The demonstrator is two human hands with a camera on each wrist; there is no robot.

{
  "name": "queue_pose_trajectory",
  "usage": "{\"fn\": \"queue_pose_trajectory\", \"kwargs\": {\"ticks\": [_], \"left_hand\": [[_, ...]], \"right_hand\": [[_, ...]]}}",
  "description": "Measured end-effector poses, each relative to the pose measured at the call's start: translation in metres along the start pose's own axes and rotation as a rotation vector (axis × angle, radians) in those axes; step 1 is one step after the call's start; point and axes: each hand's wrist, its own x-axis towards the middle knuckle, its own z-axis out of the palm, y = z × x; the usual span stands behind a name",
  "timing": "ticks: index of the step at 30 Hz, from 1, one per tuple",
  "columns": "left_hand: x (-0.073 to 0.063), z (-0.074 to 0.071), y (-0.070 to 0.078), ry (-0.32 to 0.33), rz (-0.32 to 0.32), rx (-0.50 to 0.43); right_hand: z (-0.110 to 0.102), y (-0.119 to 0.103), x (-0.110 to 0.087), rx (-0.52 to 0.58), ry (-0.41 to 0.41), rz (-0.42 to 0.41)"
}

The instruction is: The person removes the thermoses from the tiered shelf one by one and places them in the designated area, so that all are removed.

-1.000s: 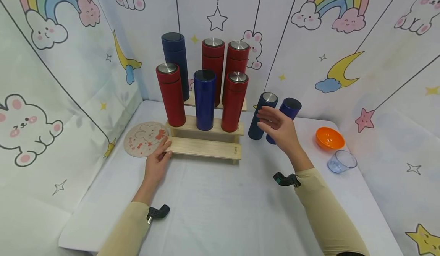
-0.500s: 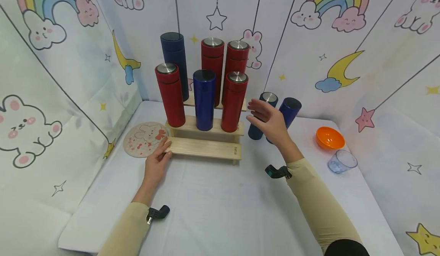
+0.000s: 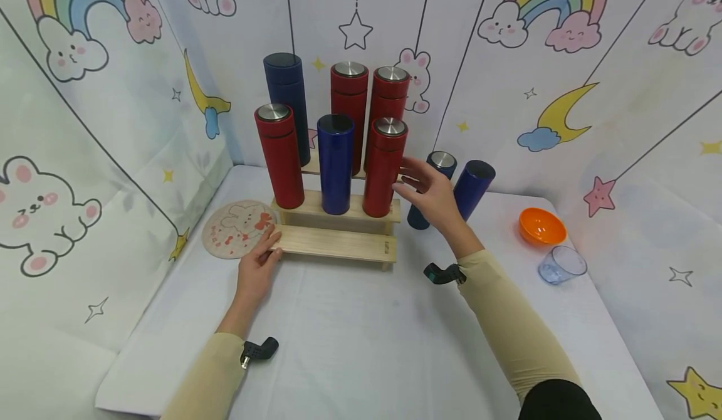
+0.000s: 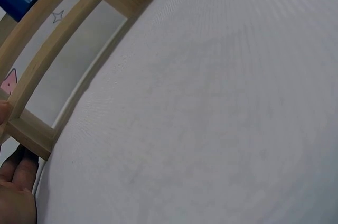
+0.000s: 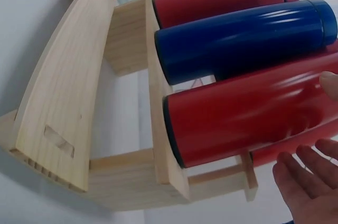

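Observation:
My left hand (image 3: 256, 276) grips the left end of a stepped wooden rack (image 3: 333, 243), thumb on top of its bare lowest shelf. On the middle shelf stand a red thermos (image 3: 282, 160) at left, a blue thermos (image 3: 336, 166) and another red thermos (image 3: 385, 172) at right. Beside that right-hand red thermos is my right hand (image 3: 431, 197), fingers apart and loosely bent, fingertips close to its side. In the right wrist view the thumb (image 5: 330, 84) overlaps the red thermos (image 5: 237, 113). Behind, the top shelf carries a dark blue thermos (image 3: 286, 88) and two red ones.
To the right of the rack, a dark blue thermos (image 3: 442, 162) with a silver lid and a blue thermos (image 3: 472, 185) stand on the table. An orange bowl (image 3: 540, 237) and a clear glass (image 3: 558, 271) are farther right. A round rabbit mat (image 3: 225, 238) lies at left.
My right hand has moved left from in front of the two table thermoses to the right-hand red thermos. The left hand stays on the rack.

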Motion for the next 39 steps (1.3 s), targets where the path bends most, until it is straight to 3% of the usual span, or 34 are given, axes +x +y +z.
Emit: {"fn": "queue_pose_trajectory", "kwargs": {"ticks": [10,27,39], "left_hand": [[-0.002,0.001,-0.001,-0.003,-0.002,0.006],[0.001,0.001,-0.001,-0.001,0.024,-0.026],[0.001,0.0,0.001,-0.003,-0.013,0.013]], "right_hand": [[0.01,0.006,0.004,-0.046,0.003,0.059],[0.017,0.006,0.01,-0.085,-0.001,0.067],[0.018,0.007,0.008,-0.079,0.016,0.058]]}}
